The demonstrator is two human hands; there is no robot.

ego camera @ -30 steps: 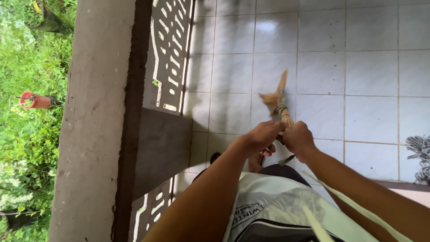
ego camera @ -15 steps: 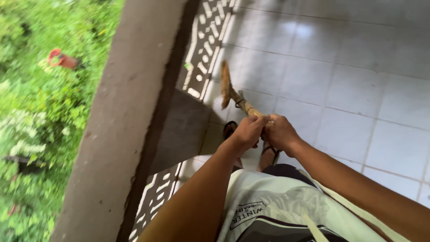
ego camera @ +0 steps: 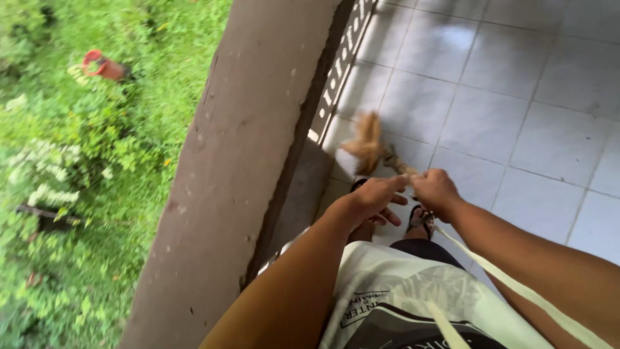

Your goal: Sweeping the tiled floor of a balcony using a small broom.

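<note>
You are grasping the broom (ego camera: 378, 152) with left hand (ego camera: 371, 197) and right hand (ego camera: 439, 190), bristles blurred beside the concrete wall (ego camera: 252, 129).

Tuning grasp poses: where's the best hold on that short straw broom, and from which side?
Grip the bound neck of the broom, just behind the flared bristles, coming from the person's side. It is the narrow, firm, tied part; the bristle end is loose and points away towards the wall. The left hand and right hand both close there.
</note>
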